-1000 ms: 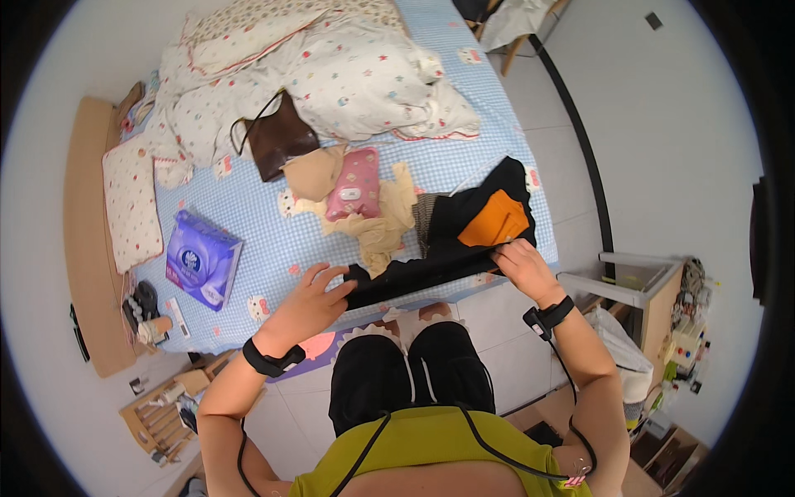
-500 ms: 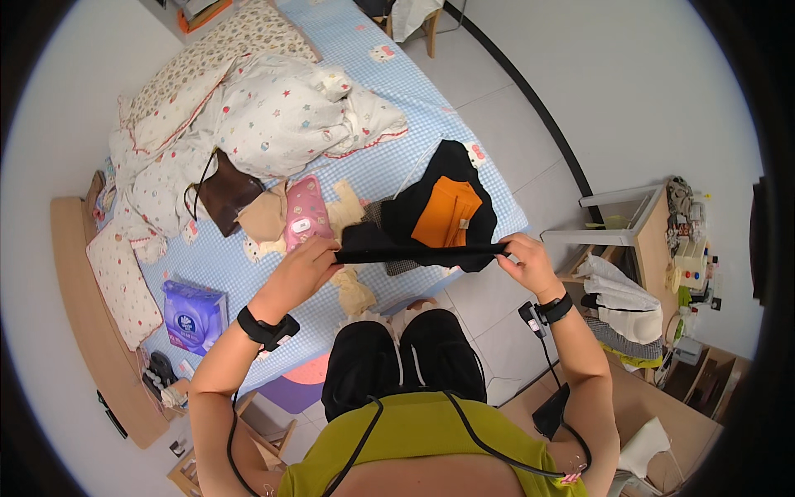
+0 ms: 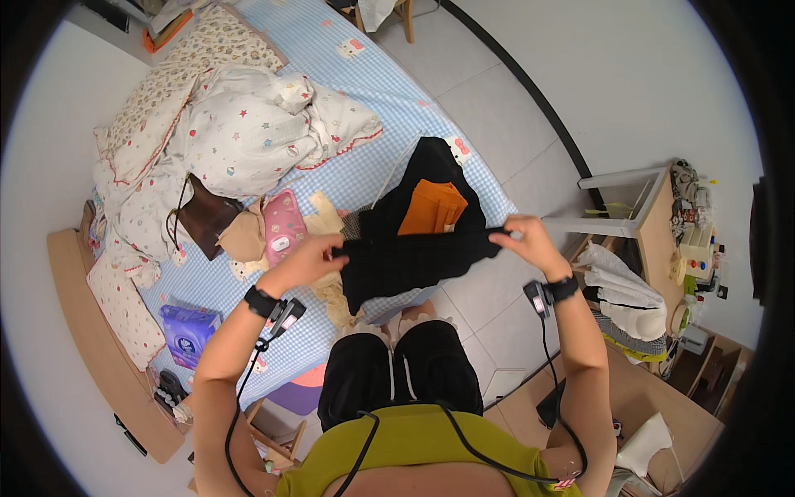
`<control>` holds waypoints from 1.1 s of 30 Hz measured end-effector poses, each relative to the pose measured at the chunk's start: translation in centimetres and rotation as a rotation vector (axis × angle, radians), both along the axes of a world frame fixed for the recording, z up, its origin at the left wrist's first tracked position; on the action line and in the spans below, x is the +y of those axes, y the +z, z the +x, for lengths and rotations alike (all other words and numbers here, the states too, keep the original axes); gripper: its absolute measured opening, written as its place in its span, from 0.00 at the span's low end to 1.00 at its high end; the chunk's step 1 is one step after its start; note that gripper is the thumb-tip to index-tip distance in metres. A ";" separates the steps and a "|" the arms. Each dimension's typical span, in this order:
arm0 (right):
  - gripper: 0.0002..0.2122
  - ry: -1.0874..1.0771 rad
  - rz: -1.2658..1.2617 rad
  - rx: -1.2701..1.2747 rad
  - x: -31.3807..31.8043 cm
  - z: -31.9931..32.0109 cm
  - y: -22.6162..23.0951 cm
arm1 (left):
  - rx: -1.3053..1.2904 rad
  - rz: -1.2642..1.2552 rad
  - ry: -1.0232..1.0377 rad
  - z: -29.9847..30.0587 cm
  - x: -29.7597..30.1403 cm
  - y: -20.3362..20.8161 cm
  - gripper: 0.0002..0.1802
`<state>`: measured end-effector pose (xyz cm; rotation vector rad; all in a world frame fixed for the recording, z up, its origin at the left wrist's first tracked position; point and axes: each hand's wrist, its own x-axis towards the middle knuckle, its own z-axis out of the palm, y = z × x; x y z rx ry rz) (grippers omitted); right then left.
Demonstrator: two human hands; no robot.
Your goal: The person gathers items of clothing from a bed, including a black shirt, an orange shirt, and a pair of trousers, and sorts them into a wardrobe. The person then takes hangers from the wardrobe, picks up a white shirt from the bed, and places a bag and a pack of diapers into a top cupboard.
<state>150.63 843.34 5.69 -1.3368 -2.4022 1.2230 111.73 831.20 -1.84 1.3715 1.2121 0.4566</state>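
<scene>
The black cloth (image 3: 410,267) stretches between the two hands in front of the knees, its long axis running crosswise from left to right and rising slightly toward the right hand (image 3: 530,240). The left hand (image 3: 319,258) pinches its upper left corner; the right hand pinches the opposite corner between thumb and fingers. The upper edge is taut and nearly straight; the free part points toward the body, soft and matt, with a wavy lower edge that dips deepest near the left hand.

Just beyond the cloth, between the hands, a flat orange piece (image 3: 431,207) lies on a rumpled black garment (image 3: 426,161), both partly hidden by it. Beyond the left hand are a pink patterned pouch (image 3: 284,217), a smooth, rounded beige piece (image 3: 243,236) and a smooth brown bag (image 3: 207,217). Crinkled cream fabric (image 3: 335,305) shows below that hand, which partly covers it. Well left of it sits a purple package (image 3: 187,333) on the blue checked sheet (image 3: 373,91).
</scene>
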 end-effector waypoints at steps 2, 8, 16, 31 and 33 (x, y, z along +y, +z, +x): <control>0.13 0.089 0.136 -0.195 3.0 -0.5 -3.7 | 0.091 0.103 0.042 0.7 2.4 -3.4 0.13; 0.09 0.138 0.299 -0.337 7.4 0.7 -17.0 | 0.471 0.395 0.049 2.9 6.0 -14.1 0.09; 0.04 0.463 0.321 -0.396 -1.6 6.8 -22.7 | 0.685 0.562 -0.453 7.7 -3.9 -17.3 0.06; 0.32 -0.642 -0.339 -0.118 -0.9 6.2 -35.3 | 0.157 -0.397 0.593 10.3 -0.5 -27.6 0.21; 0.29 -0.659 -0.400 -0.147 -0.9 5.8 -34.6 | 0.037 -0.365 0.651 9.7 -2.8 -29.2 0.15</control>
